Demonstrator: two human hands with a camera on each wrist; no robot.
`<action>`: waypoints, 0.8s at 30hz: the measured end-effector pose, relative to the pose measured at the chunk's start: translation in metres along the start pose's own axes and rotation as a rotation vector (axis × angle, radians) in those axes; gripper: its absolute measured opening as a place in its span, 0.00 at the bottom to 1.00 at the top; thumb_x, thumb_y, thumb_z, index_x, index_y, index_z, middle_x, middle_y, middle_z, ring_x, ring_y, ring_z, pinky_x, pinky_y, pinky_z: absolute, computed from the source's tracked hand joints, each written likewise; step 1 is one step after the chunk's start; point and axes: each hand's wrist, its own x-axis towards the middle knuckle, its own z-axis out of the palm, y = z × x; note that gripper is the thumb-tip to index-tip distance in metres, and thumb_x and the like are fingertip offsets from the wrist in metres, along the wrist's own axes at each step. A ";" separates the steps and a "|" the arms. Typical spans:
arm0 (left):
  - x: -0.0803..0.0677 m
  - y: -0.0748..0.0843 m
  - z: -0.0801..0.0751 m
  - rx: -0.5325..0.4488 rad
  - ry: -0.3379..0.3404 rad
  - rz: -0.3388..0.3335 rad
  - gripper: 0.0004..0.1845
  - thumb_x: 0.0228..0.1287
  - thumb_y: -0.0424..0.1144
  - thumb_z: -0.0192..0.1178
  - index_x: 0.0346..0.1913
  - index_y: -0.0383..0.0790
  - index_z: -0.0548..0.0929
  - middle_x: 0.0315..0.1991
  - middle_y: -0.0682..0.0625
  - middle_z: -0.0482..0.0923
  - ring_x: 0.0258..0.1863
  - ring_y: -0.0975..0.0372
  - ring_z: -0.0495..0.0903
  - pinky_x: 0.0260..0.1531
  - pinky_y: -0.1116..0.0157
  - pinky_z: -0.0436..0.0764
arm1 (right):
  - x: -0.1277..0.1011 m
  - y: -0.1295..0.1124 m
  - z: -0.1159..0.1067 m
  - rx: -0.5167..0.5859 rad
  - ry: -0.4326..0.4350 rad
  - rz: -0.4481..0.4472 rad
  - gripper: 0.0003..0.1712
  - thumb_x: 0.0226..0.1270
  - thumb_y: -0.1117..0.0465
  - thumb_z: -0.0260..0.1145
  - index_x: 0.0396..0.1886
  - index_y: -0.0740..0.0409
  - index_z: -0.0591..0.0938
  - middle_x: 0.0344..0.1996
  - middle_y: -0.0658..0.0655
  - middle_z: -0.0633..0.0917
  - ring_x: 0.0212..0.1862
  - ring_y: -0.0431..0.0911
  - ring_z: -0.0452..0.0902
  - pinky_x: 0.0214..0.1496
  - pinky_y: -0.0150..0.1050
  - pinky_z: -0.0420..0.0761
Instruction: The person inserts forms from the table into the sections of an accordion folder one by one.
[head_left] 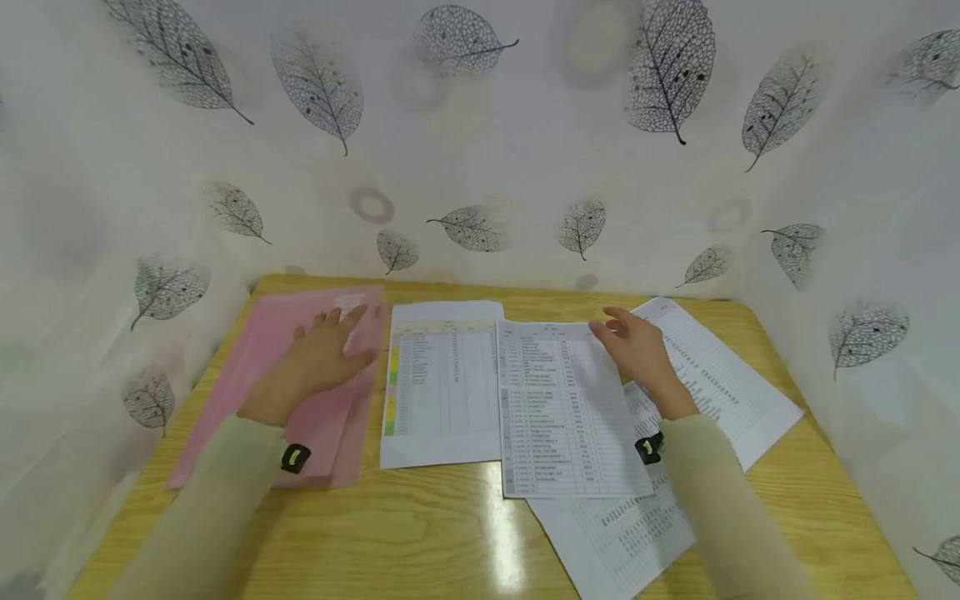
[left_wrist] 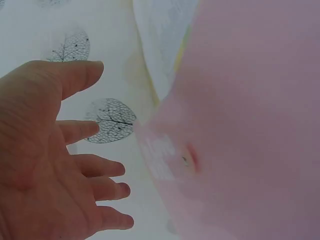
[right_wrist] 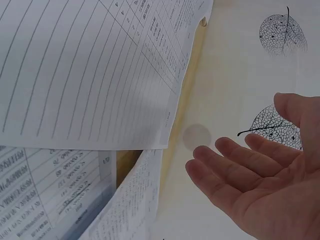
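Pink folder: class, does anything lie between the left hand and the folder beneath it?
Nothing visible does. The left hand is spread open directly over the pink folder, with no sheet on that part. The nearest printed sheet lies beside the folder, on its right, clear of the hand.

The pink folder [head_left: 315,392] lay flat at my table's left. Beside it, a printed sheet [head_left: 562,408] lay flat, apparently overlapping others.
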 end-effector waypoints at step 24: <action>-0.012 -0.011 0.022 -0.041 -0.070 -0.021 0.48 0.70 0.54 0.64 0.85 0.45 0.53 0.80 0.21 0.47 0.77 0.22 0.50 0.64 0.20 0.58 | -0.004 0.041 0.005 0.359 -0.008 0.317 0.31 0.81 0.50 0.62 0.69 0.71 0.77 0.51 0.69 0.89 0.34 0.38 0.89 0.40 0.36 0.89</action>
